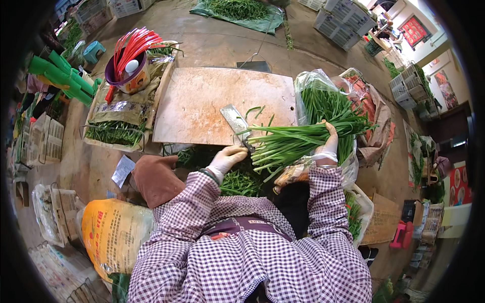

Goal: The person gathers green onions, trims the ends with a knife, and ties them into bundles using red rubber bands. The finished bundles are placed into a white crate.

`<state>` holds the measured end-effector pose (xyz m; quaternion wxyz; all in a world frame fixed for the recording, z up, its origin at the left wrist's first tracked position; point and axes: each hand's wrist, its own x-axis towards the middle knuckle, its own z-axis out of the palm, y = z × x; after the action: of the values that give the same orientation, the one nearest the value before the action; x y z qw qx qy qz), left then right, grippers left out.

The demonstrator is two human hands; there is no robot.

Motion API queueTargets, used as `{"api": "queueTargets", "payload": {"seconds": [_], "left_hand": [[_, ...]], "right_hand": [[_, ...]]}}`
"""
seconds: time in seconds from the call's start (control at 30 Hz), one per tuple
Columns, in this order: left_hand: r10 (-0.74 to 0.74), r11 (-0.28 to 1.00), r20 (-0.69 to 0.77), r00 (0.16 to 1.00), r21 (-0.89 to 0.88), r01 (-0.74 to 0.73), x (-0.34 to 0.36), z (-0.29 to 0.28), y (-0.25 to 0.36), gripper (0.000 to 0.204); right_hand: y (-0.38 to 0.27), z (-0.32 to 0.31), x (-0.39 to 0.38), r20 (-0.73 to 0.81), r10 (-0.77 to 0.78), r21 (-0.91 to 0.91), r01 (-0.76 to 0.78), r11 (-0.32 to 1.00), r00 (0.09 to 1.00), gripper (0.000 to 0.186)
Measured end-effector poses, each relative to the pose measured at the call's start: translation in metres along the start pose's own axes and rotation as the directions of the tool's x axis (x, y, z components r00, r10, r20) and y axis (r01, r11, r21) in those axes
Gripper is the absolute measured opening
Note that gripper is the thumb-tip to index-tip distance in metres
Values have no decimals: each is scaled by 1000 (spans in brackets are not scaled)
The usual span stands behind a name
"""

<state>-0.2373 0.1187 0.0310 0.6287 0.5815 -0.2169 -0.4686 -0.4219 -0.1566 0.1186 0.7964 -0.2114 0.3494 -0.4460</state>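
My gloved right hand (326, 144) is wrapped round a thick bunch of long green leafy stalks (283, 139), which lies sideways with pale ends to the left. My gloved left hand (230, 159) pinches the dark handle end of a metal cleaver (231, 118) at the board's near edge. The pale board (197, 98) bears a few loose green pieces. Beside it at the right, more long stalks (321, 98) sit in clear plastic. Loose greens (237, 184) lie below my hands.
At left, a bucket of red ties (126, 76) rests on a crate (88, 134) of greens. A brown cloth (154, 179) and yellow sack (113, 232) lie nearer. Stacked crates (343, 28) and a green sheet (262, 28) with greens are farther back. A person (385, 28) is at the back right.
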Motion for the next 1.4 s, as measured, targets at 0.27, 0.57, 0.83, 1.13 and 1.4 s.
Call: {"api": "queueTargets", "payload": {"seconds": [0.27, 0.57, 0.83, 1.13, 1.4], "left_hand": [[-272, 803, -15, 962, -554, 218, 17, 49, 20, 26], [78, 599, 65, 995, 795, -99, 14, -25, -15, 16], [-95, 950, 223, 970, -273, 155, 24, 31, -21, 41], [-235, 929, 106, 966, 319, 191, 12, -31, -49, 32], [-212, 955, 215, 953, -163, 249, -16, 25, 1, 37]], "right_hand": [[15, 22, -26, 14, 51, -51, -50, 997, 999, 15], [-10, 5, -15, 167, 28, -26, -24, 999, 986, 23], [7, 18, -32, 180, 130, -42, -125, 991, 975, 20], [-18, 4, -16, 190, 13, -31, -8, 999, 982, 29], [-9, -3, -4, 31, 1, -10, 0, 1000, 1000, 17]]}}
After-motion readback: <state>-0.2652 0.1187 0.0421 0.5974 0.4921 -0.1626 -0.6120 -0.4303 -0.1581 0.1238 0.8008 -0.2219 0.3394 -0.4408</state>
